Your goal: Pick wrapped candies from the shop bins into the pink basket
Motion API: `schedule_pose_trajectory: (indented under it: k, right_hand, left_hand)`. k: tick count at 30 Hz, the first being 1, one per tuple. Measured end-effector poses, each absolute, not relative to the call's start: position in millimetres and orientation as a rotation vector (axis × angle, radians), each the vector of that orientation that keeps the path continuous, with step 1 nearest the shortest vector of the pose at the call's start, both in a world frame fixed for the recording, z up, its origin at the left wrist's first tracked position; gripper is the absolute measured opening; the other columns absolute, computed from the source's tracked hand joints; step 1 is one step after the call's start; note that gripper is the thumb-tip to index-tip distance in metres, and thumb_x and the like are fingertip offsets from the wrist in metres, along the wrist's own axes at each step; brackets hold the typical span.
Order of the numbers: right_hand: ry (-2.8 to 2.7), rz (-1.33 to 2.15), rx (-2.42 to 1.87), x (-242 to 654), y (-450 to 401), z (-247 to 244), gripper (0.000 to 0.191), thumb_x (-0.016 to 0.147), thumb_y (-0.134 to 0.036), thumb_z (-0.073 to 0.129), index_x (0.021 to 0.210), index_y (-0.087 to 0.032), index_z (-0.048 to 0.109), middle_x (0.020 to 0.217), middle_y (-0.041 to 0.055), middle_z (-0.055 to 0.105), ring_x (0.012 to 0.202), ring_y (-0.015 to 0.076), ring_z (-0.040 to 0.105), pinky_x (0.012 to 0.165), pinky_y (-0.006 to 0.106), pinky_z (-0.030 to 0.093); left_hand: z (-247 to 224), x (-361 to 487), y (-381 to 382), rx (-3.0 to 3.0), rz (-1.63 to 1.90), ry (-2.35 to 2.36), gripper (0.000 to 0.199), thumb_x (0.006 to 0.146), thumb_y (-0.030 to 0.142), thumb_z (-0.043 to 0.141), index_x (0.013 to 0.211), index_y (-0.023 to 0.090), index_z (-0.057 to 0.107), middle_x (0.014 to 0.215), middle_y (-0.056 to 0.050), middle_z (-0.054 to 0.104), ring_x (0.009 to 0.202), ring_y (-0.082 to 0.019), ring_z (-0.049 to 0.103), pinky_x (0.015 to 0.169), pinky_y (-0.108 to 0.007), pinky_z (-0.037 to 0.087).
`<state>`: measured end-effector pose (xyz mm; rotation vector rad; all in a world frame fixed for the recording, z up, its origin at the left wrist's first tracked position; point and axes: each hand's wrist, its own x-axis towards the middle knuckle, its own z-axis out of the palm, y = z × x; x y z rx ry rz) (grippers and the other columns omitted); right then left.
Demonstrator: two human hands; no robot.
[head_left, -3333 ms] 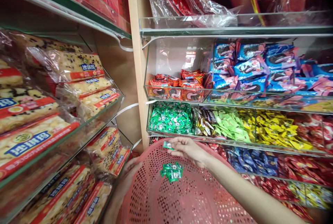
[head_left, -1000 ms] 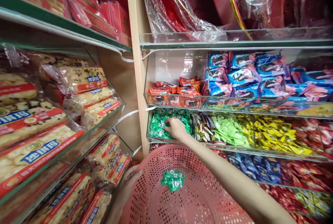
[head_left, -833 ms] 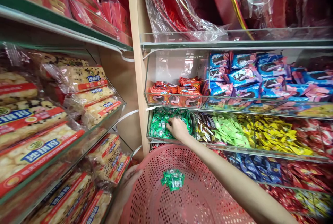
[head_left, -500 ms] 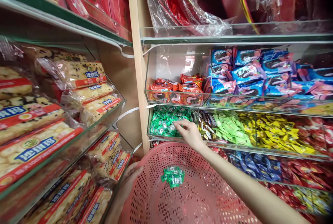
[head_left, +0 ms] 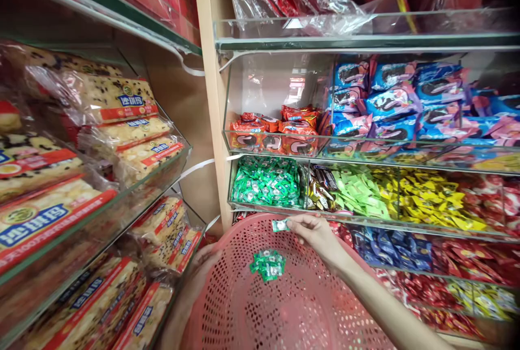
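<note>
Right hand [head_left: 316,234], now back from glass shelves [head_left: 365,43] — pinching green packet [head_left: 280,225] over pink basket [head_left: 298,312], left hand [head_left: 204,264] alongside, grip unclear.

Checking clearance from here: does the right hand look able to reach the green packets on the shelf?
Probably yes: nothing visible blocks the way from the right hand to those green packets, though the small packet it pinches could hinder grasping another.

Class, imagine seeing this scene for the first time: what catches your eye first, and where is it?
Probably the large pink basket at bottom centre, with a small pile of green packets inside. Near its far rim, the right hand pinches a single green packet. Bright yellow packets stand out on the shelf at right.
</note>
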<state>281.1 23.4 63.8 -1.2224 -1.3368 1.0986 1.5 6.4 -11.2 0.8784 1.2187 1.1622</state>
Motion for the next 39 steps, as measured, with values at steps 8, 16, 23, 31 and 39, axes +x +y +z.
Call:
schedule_pose_trajectory:
  k: [8,16,23,31,39]
  right_hand:
    - [-1.333,1.275,-1.227,273.9,23.8,34.2,0.030,0.061,-0.042,0.066,0.072,-0.015,0.064,0.053,-0.0029,0.054,0.040,0.0041,0.039,0.039,0.018,0.027]
    - [-1.379,1.531,-1.488,247.1,40.5,-28.6,0.009,0.062,-0.024,0.058,0.061,-0.015,0.058,0.042,-0.0059,0.052,0.034,0.0049,0.040,0.034,0.016,0.029]
    - [-1.707,1.285,-1.511,227.7,56.9,-50.0,0.007,0.060,-0.012,0.056,0.057,-0.015,0.062,0.043,-0.0067,0.050,0.039,0.0054,0.041,0.041,0.017,0.031]
    - [-1.993,0.946,-1.569,224.4,54.9,-65.4,0.009,0.057,-0.007,0.057,0.056,-0.014,0.062,0.054,-0.0040,0.057,0.053,0.0079,0.048,0.049,0.017,0.032]
    - [-2.121,0.657,-1.762,223.8,44.0,-35.5,0.010,0.065,-0.021,0.059,0.074,-0.018,0.063,0.066,-0.0005,0.060,0.061,0.0109,0.051,0.051,0.019,0.028]
  left_hand:
    - [-2.5,5.7,6.0,0.889,1.171,1.229,0.049,0.055,0.042,0.071,0.094,0.015,0.063,0.093,-0.009,0.066,0.091,-0.025,0.060,0.077,-0.031,0.048]
    - [-0.1,5.6,2.1,0.920,1.142,1.230,0.052,0.057,0.046,0.069,0.098,0.015,0.062,0.094,-0.008,0.066,0.089,-0.024,0.060,0.078,-0.031,0.047]
    - [7.2,6.3,-0.5,0.947,1.151,1.310,0.054,0.055,0.047,0.069,0.096,0.014,0.062,0.098,-0.010,0.065,0.094,-0.025,0.059,0.078,-0.030,0.047]
    - [-5.3,3.4,5.3,0.906,1.167,1.263,0.054,0.057,0.045,0.069,0.100,0.014,0.059,0.099,-0.010,0.064,0.097,-0.025,0.057,0.080,-0.030,0.046]
    - [7.8,6.5,-1.7,0.931,1.140,1.225,0.053,0.060,0.046,0.067,0.102,0.015,0.060,0.093,-0.009,0.066,0.092,-0.025,0.060,0.079,-0.033,0.047]
